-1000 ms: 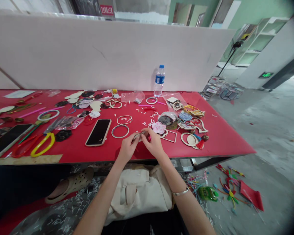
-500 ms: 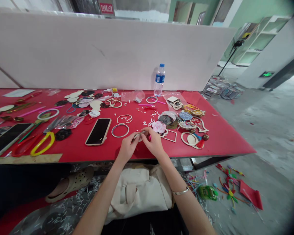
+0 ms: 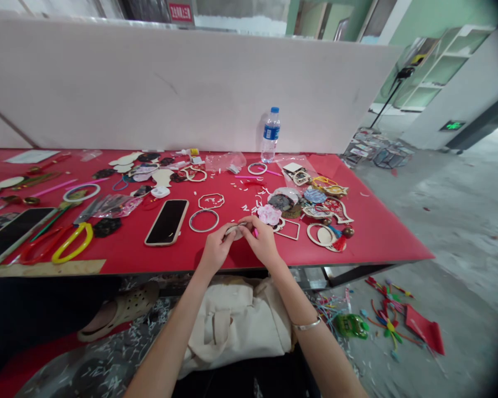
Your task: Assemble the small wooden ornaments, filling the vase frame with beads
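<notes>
My left hand [image 3: 216, 246] and my right hand [image 3: 260, 237] are together over the front edge of the red table [image 3: 377, 221]. Between their fingertips they pinch a small pale, flat piece [image 3: 235, 232], mostly hidden by the fingers. A silvery ring [image 3: 203, 220] lies just beyond my left hand, with a pale wavy-edged frame [image 3: 211, 201] behind it. Beside my right hand are a pink flower-shaped piece [image 3: 269, 214] and a square wooden frame [image 3: 288, 230]. A smartphone [image 3: 166, 223] with a dark screen rests left of my hands.
Scissors with yellow handles [image 3: 72, 243] and a second phone [image 3: 16, 235] lie at the left. A water bottle [image 3: 270, 135] stands against the white partition [image 3: 170, 88]. Ornaments with tassels [image 3: 339, 242] are heaped at the right. Someone's leg and clog [image 3: 122, 309] show lower left.
Both hands stay in the same place, and the fingers shift slightly, so a bit more of the pale piece shows. Nothing else on the table has moved.
</notes>
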{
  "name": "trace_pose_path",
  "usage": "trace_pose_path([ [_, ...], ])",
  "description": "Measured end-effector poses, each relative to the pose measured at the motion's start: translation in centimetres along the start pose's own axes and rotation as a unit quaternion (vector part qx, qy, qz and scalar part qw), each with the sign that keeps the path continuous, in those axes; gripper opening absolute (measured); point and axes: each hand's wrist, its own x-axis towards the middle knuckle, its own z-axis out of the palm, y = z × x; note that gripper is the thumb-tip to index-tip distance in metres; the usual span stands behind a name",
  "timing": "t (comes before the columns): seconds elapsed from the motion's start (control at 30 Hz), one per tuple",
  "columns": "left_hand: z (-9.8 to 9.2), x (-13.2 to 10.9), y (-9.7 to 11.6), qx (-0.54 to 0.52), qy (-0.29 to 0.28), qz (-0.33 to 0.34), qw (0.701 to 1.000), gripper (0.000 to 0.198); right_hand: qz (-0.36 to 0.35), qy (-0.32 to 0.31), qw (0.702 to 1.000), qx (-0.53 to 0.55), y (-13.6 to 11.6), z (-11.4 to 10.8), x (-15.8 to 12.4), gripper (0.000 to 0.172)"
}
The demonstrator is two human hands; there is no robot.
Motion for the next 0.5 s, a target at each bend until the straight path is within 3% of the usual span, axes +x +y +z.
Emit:
trace_pose_path([
  [0.37,-0.14,0.07,0.38,-0.015,-0.017,0.006,1.000,0.028,0.050,0.017,0.998,0.033,0.60,-0.27,-0.03,0.014],
  [0.5,-0.19,0.03,0.71,-0.025,-0.025,0.008,0.999,0.026,0.033,0.026,0.998,0.038,0.60,-0.38,0.13,0.014],
])
